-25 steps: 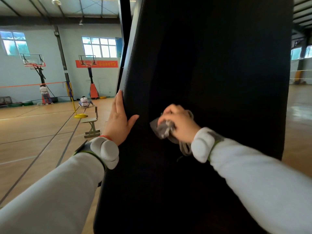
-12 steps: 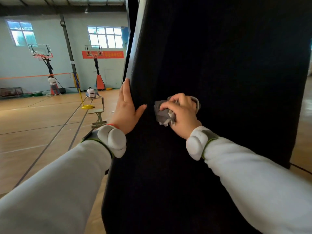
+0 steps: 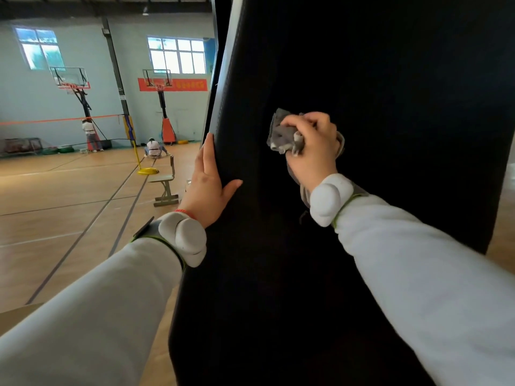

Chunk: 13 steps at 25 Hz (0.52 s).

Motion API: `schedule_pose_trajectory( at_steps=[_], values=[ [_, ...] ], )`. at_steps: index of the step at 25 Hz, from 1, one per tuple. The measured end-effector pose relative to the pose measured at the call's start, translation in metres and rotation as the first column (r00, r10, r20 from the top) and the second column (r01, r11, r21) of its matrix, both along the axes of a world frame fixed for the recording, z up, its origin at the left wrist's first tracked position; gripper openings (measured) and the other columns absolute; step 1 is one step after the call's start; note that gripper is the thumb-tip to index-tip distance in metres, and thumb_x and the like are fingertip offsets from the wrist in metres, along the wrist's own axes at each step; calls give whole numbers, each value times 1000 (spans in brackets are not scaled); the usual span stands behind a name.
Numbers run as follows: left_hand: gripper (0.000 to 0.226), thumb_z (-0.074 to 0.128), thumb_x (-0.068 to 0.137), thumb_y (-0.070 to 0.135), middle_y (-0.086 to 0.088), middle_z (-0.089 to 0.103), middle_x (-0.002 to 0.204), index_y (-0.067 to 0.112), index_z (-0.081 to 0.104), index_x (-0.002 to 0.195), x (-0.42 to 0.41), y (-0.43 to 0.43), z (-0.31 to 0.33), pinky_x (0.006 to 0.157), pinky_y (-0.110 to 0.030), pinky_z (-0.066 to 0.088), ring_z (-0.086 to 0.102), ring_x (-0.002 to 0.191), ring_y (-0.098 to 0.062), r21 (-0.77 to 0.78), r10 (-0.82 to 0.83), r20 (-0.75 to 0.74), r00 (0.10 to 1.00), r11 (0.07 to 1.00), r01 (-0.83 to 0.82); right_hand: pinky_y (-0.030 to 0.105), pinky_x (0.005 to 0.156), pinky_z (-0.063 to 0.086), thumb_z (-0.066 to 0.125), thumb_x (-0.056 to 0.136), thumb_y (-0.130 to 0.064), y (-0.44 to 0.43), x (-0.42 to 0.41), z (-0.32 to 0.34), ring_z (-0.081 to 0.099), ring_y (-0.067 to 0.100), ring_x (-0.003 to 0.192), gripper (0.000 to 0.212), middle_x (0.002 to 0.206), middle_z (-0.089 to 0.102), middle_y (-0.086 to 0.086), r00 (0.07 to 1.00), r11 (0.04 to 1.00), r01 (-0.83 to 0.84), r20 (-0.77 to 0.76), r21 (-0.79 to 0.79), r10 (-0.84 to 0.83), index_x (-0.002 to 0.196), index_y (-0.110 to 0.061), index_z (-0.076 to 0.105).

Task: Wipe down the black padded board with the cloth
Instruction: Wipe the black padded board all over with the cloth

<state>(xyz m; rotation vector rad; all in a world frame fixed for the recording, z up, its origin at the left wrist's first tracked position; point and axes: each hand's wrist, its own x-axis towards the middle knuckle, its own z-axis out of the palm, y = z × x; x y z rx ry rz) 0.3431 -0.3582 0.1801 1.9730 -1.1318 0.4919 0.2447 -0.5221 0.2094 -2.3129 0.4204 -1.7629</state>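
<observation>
Against the upright black padded board point(image 3: 362, 79), the right hand point(image 3: 313, 147) grips a bunched grey cloth point(image 3: 282, 135) and presses it to the face. At the board's left edge, the left hand point(image 3: 207, 185) rests with straight fingers, thumb spread across the front.

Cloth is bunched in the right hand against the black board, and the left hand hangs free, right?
No. The head view shows the left hand resting on the board at its left edge, not hanging free. The right hand holds the bunched cloth against it.
</observation>
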Motion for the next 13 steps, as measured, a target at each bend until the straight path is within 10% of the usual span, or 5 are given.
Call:
schedule_pose_trajectory(
  at_steps=[10,13],
  values=[
    [91,59,90,22,-14,7,154,14,-11,148,-4,0,-1,112,-36,16,13,141,-28,-14,26,10,1000,1000,-26,51,82,37,65,70,-16,6,-27,-85,48,24,97,23,100,55,1,863,925,-298,-480,-237,155,89,-26,71],
    [91,59,90,21,-14,9,154,17,-10,148,-1,0,-2,112,-38,17,15,141,-28,-23,25,-9,1000,999,-25,51,91,38,61,72,-10,-6,-36,-36,54,29,102,33,107,57,6,909,960,-269,-351,-82,224,102,-21,70]
  ],
)
